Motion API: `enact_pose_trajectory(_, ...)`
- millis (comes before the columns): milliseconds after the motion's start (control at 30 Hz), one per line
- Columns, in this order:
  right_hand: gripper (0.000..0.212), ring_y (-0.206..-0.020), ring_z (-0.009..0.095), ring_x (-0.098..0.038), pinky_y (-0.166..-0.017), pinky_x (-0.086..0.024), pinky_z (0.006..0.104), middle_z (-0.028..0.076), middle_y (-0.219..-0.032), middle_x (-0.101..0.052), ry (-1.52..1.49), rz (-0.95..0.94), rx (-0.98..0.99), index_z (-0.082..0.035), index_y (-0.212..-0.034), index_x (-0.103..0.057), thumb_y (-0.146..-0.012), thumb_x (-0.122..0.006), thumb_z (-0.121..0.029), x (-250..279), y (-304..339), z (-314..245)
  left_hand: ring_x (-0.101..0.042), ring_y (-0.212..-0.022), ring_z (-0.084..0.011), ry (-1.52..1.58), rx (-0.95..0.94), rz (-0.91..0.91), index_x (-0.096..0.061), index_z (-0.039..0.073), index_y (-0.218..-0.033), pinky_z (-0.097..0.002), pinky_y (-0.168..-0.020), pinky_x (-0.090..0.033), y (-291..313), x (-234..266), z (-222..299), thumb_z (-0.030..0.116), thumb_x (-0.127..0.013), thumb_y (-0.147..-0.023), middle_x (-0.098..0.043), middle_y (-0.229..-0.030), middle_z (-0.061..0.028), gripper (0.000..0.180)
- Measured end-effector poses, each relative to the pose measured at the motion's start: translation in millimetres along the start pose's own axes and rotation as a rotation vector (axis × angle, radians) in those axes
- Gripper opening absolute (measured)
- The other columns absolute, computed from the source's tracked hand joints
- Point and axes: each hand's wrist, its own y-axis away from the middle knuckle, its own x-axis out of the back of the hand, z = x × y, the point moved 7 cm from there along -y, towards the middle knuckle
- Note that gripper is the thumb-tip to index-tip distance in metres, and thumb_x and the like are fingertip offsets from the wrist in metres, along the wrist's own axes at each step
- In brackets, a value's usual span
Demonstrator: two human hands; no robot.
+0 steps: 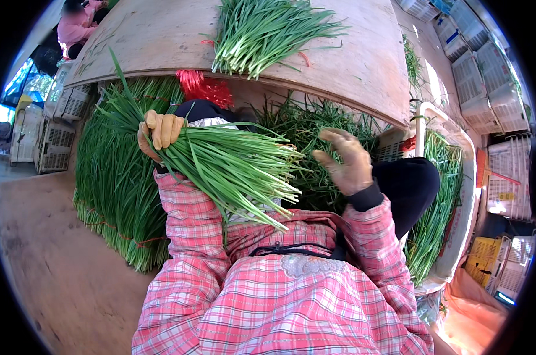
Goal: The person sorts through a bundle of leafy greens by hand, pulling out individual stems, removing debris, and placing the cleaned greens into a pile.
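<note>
The left hand in a tan glove [163, 130] is clamped around a fanned bunch of long green leaves with pale stalk ends [238, 163]; the stalks spread rightward from that grip, toward the right hand in a tan glove [350, 165], whose fingers stand apart and hold nothing.

Ahead of both hands, a second green bunch [262, 38] lies on the pale wooden table [368, 62]; a hank of shiny red ties [206, 89] hangs just beyond the left hand; a tall green stack [120, 183] stands to that hand's left; dark loose leaves [321, 121] lie behind the right hand.

The step seems to be gathering and evening a bunch; the next move probably calls for the right hand to meet the uneven stalk ends, with the left grip kept firm.
</note>
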Motion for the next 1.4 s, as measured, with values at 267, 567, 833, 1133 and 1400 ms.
enact_pose_trajectory(267, 0.011, -0.066, 0.025, -0.062, -0.058, -0.048, 0.0321, 0.009, -0.073, -0.062, -0.209, 0.032, 0.059, -0.006, -0.083, -0.063, -0.072, -0.063, -0.004, -26, -11, -15, -0.04, -0.052, -0.0059, -0.035, 0.029, 0.019, -0.035, 0.013, -0.074, -0.0211, -0.058, -0.036, -8, -7, -5, 0.018, -0.032, -0.094, -0.048, -0.055, 0.0048, 0.021)
enact_pose_trajectory(567, 0.007, -0.065, 0.008, -0.055, -0.063, -0.045, 0.0221, 0.003, -0.072, -0.061, -0.296, 0.315, -0.557, 0.002, -0.088, -0.062, -0.087, -0.058, -0.005, 48, 66, 112, -0.037, -0.053, -0.0071, -0.026, 0.038, 0.051, -0.036, 0.013, -0.076, -0.0322, -0.08, -0.039, 7, 8, 8, 0.02, -0.032, -0.094, -0.045, -0.054, 0.0068, 0.02)
enact_pose_trajectory(833, 0.014, -0.053, 0.001, -0.042, -0.048, -0.032, 0.0151, 0.001, -0.073, -0.063, -0.735, 0.343, -0.62, 0.002, -0.097, -0.063, -0.087, -0.059, -0.007, 51, 69, 103, -0.038, -0.051, -0.0069, -0.041, 0.031, 0.116, -0.038, 0.01, -0.075, -0.0221, -0.056, -0.034, -11, -14, -9, 0.015, -0.034, -0.093, -0.045, -0.053, 0.0043, 0.019)
enact_pose_trajectory(1133, 0.008, -0.057, 0.007, -0.051, -0.052, -0.041, 0.0202, 0.003, -0.072, -0.062, -0.725, 0.159, -0.364, -0.001, -0.09, -0.063, -0.083, -0.062, -0.002, 16, 29, 27, -0.038, -0.045, -0.0097, -0.219, 0.121, 0.4, -0.048, 0.005, -0.074, -0.0528, -0.102, -0.031, -19, -19, -45, 0.017, -0.043, -0.088, -0.038, -0.047, 0.0015, 0.019)
enact_pose_trajectory(1400, 0.01, -0.066, 0.027, -0.061, -0.056, -0.048, 0.0343, 0.009, -0.074, -0.061, -0.113, -0.054, 0.124, -0.007, -0.085, -0.062, -0.074, -0.062, -0.006, -36, 1, -44, -0.04, -0.046, -0.0106, -0.149, 0.188, 0.324, -0.053, 0.002, -0.081, -0.0349, -0.077, -0.042, -22, -11, -56, 0.018, -0.044, -0.09, -0.044, -0.046, 0.0003, 0.02)
